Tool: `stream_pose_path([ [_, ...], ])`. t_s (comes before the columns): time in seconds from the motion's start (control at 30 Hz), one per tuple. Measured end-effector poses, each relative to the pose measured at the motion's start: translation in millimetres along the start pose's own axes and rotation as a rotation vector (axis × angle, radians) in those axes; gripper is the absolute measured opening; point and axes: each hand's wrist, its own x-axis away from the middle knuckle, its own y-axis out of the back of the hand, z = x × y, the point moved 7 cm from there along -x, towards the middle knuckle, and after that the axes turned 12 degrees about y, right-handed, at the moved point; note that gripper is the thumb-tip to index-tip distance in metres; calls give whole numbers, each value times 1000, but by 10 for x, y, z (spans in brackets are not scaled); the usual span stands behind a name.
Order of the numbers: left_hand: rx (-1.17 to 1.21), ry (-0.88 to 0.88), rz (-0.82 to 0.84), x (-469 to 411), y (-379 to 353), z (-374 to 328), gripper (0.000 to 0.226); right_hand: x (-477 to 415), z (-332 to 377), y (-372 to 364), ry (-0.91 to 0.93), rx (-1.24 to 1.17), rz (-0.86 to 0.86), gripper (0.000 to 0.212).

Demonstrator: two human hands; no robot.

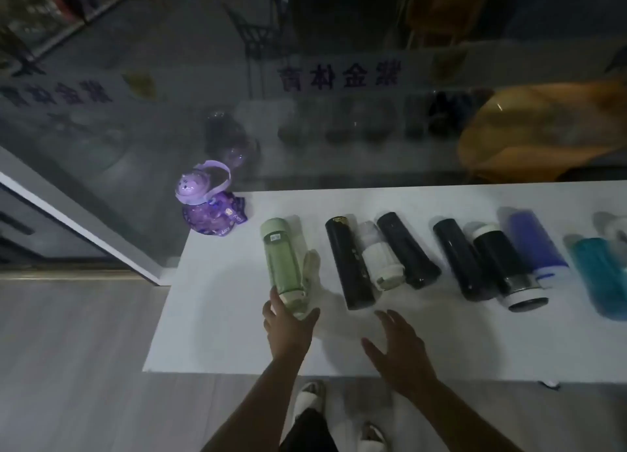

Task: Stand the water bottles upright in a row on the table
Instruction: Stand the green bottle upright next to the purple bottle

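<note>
A pale green bottle [282, 263] lies on the white table [220, 316], cap end toward me, and my left hand [288, 329] grips that near end. My right hand [398, 346] hovers open over the table's front, just short of a lying black bottle [349, 265]. To the right lie several more bottles: a white one [378, 256], a black one [407, 250], a dark one [459, 258], a black one with a white cap [505, 265], a blue one [536, 244] and a teal one [600, 275]. A purple bottle [212, 211] with a handle stands upright at the far left corner.
A glass wall [305, 112] rises right behind the table's far edge. The table's left edge drops to a wooden floor [68, 350]. My feet [312, 397] are under the near edge.
</note>
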Motion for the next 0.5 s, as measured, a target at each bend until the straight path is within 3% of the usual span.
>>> stream_pose_path([
  [0.17, 82, 130, 7, -293, -95, -22, 104, -101, -43, 16, -65, -31, 27, 68],
  [0.5, 195, 129, 57, -590, -3, 70, 94, -307, 162, -71, -65, -119, -12, 63],
])
